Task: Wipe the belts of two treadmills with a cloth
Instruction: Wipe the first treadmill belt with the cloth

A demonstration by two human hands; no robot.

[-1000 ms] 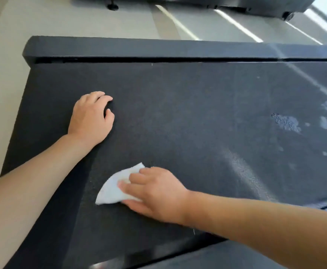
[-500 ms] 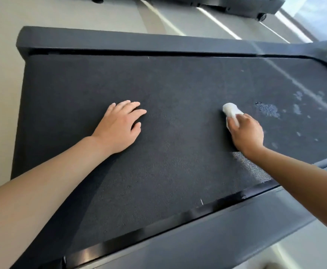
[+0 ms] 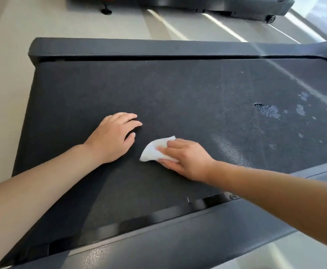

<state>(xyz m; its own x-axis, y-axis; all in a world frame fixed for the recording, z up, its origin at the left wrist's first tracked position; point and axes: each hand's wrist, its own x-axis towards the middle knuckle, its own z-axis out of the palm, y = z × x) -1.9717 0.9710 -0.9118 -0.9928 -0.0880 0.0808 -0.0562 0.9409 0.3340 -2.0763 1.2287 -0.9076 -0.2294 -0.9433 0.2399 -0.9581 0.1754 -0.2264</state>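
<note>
- Wiping is under way on the belt (image 3: pixel 178 94) of the near treadmill: the white cloth (image 3: pixel 154 150) lies bunched on the dark surface, near the belt's middle and toward the near side rail (image 3: pixel 178 239).
- Right hand (image 3: pixel 186 160): fingers extended flat over the cloth, pressing it to the belt (no curl round the fabric is visible).
- Left hand (image 3: pixel 112 136): resting on the belt just beside the cloth, fingers loosely bent, holding nothing; judged to be bracing the body.
- Pale blotches (image 3: pixel 269 110) sit on the belt well to the right of the cloth, with smaller specks around them; this zone appears not yet wiped.
- Far side rail (image 3: pixel 139 47) borders the belt; beyond it, across the pale floor (image 3: pixel 42 20), the base of a second machine (image 3: pixel 217 4) shows (its belt is out of view).
- Progress estimate: early to middle; the blotched zone and the second belt remain.
</note>
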